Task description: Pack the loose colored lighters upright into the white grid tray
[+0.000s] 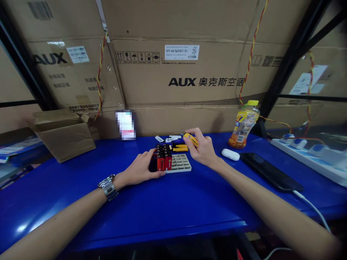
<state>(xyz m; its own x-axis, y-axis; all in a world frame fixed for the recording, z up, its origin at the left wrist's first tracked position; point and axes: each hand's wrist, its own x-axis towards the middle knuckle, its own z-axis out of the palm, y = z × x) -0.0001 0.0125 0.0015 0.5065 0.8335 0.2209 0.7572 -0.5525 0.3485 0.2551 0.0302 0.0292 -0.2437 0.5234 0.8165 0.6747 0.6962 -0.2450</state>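
"What's biggest?"

"The cardboard wall (217, 21). It's behind the far edge of the blue tabletop (162, 209). Maybe it stops things falling off the back."

"And the brown box (70, 141)?"

"By the far left corner. The juice bottle (244, 124) is near the far right corner. I guess they're there to be out of the way."

"What about the hands?"

"The left hand (141, 164) has its grip closed round the left end of the pale tray (182, 162), thumb at the near side. I think that keeps it from sliding. The right hand (203, 146) pinches something small."

"Where's the tray?"

"Halfway along the tabletop, closer to the far edge. Red blocks (164, 163) stand in its left part. Its holes probably keep them upright."

"And the small thing?"

"A yellow piece (193, 140), held up between thumb and finger. A pinch suits something so little, I think."
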